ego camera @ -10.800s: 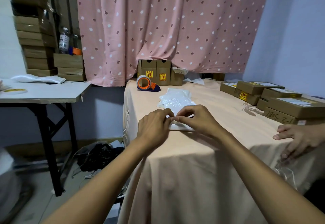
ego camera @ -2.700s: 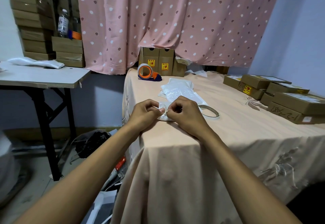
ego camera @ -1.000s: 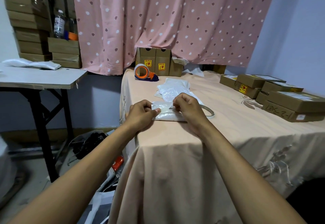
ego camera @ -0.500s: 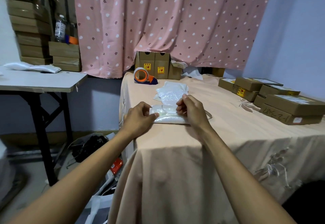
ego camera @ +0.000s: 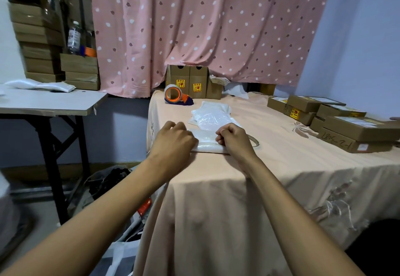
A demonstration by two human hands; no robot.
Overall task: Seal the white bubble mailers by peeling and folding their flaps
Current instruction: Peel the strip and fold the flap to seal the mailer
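A white bubble mailer (ego camera: 205, 140) lies flat near the left front of the peach-clothed table (ego camera: 270, 167). My left hand (ego camera: 174, 140) rests on its left end with fingers curled down. My right hand (ego camera: 234, 139) presses its right end, fingers bent onto the folded flap. Both hands cover the mailer's ends, and only the middle strip shows. Behind it sits a loose pile of more white mailers (ego camera: 211, 113). A curled peeled strip (ego camera: 253, 141) lies just right of my right hand.
An orange tape dispenser (ego camera: 176, 96) and small brown cartons (ego camera: 190, 84) stand at the table's back. Flat cardboard boxes (ego camera: 346, 124) are stacked at the right. A grey side table (ego camera: 49, 102) with white mailers stands left. Bags and clutter lie on the floor between.
The mailer's flap has been folded down. My hands have spread apart along it, the left one sliding onto the left end and flattening over it.
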